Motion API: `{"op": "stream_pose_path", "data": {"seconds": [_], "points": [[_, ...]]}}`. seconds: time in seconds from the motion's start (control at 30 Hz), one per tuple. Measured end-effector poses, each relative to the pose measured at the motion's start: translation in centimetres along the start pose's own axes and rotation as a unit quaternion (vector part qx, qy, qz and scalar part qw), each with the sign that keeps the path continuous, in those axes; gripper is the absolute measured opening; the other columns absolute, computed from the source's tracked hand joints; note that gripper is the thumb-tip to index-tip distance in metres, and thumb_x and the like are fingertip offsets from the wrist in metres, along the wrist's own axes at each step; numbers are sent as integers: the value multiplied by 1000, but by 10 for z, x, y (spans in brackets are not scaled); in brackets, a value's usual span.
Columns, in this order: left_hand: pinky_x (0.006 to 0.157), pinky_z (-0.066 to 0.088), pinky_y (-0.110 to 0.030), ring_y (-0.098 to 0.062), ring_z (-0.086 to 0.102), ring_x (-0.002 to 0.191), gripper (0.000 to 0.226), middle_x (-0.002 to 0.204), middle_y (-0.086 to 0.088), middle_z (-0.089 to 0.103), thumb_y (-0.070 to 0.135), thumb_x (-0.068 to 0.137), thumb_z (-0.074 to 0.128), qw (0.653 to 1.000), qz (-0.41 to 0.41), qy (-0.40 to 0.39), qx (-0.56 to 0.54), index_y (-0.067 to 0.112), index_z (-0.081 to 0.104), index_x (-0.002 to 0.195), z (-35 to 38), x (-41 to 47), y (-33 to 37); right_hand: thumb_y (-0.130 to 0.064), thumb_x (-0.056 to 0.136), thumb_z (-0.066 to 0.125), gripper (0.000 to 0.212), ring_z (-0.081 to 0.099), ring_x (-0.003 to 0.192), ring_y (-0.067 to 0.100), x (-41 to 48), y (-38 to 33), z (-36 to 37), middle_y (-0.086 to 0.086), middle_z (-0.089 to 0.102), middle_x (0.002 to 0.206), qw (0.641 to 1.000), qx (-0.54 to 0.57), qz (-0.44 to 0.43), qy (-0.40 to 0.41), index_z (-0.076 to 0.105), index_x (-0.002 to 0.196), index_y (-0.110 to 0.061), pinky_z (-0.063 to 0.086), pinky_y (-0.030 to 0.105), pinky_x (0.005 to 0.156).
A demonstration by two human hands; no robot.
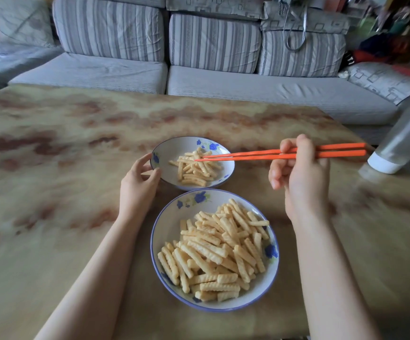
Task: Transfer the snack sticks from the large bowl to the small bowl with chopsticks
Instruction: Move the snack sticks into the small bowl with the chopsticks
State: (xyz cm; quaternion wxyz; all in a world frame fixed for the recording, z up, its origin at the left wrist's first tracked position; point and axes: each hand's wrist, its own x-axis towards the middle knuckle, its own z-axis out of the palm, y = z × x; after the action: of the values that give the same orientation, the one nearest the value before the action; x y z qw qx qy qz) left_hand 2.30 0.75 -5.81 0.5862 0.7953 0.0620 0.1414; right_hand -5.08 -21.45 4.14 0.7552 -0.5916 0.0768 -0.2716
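Tips of chopsticks [253, 157] indistinct among small bowl's [174, 146] snack sticks [194, 171]

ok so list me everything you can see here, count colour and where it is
table: one, mottled tan and brown, under everything
large bowl: one, white with blue flowers and rim, nearest the person
small bowl: one, same pattern, just behind the large bowl
snack sticks: two heaps, pale yellow, a big heap in the large bowl, a smaller one in the small bowl
chopsticks: one pair, orange, tips at the sticks in the small bowl
bottle: one, clear with a white end, at the table's right edge
sofa: one, grey with striped cushions, behind the table
left hand: holds the small bowl's rim
right hand: holds the chopsticks
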Motion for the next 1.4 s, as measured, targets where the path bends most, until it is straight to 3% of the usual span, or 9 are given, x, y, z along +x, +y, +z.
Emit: {"op": "stream_pose_path", "data": {"seconds": [0.17,0.3,0.53,0.67,0.87,1.0,1.13,1.3,1.4], "points": [[69,48,-20,-16,67,75,41,103,6,68,20,89,58,1000,-3,1,4,29,58,129,-1,0,0,-20,101,34,38,39,30,19,0,20,8,3,45,36,999,-49,-9,-6,49,68,-9,30,20,34],[76,51,-26,-14,66,73,41,101,7,68,20,89,58,1000,-4,1,-2,28,58,129,0,-1,1,-23,102,33,39,41,31,19,-1,22,10,3,48,37,998,-52,-15,-18,50,69,-11,31,22,36],[69,47,-16,-4,64,71,40,101,7,68,19,89,58,1000,-4,2,0,29,58,129,-1,-2,3,-24,101,34,39,32,28,20,4,-6,-8,5,43,35,992,-83,7,-99,50,67,-12,23,17,36],[76,50,-24,-9,65,70,40,104,5,68,19,89,58,1000,-5,4,-3,29,58,128,-1,-2,3,-26,102,33,41,29,27,18,2,-26,-25,5,40,34,977,-130,14,-169,50,68,-11,19,19,35],[80,53,-30,-12,65,69,41,104,5,68,20,89,58,1000,-3,1,-4,29,58,129,-1,-2,3,-27,102,34,41,27,27,17,1,-40,-41,4,35,33,967,-169,36,-187,48,68,-10,20,14,33],[69,45,-12,0,63,72,41,102,7,67,19,89,58,1000,-2,2,5,29,57,129,-1,-2,3,-28,101,35,40,27,28,17,1,-37,-40,5,36,35,960,-183,57,-203,49,68,-10,21,14,33],[66,45,-11,-5,64,68,42,102,5,68,19,89,58,1000,-1,0,2,28,57,130,-1,-2,3,-27,101,35,40,27,28,17,1,-31,-36,5,37,35,956,-189,56,-217,49,68,-9,21,16,33],[56,40,0,11,58,56,41,97,8,65,18,89,57,1000,0,2,10,27,58,129,-1,-1,2,-26,101,35,40,27,28,17,0,-26,-29,5,38,35,962,-180,45,-201,48,67,-9,19,17,34],[54,38,1,11,58,57,41,94,11,65,18,90,58,1000,0,4,8,27,58,129,-1,-1,4,-25,101,34,43,29,28,17,1,-26,-28,4,38,36,975,-142,36,-168,49,63,-13,19,19,35]]}}
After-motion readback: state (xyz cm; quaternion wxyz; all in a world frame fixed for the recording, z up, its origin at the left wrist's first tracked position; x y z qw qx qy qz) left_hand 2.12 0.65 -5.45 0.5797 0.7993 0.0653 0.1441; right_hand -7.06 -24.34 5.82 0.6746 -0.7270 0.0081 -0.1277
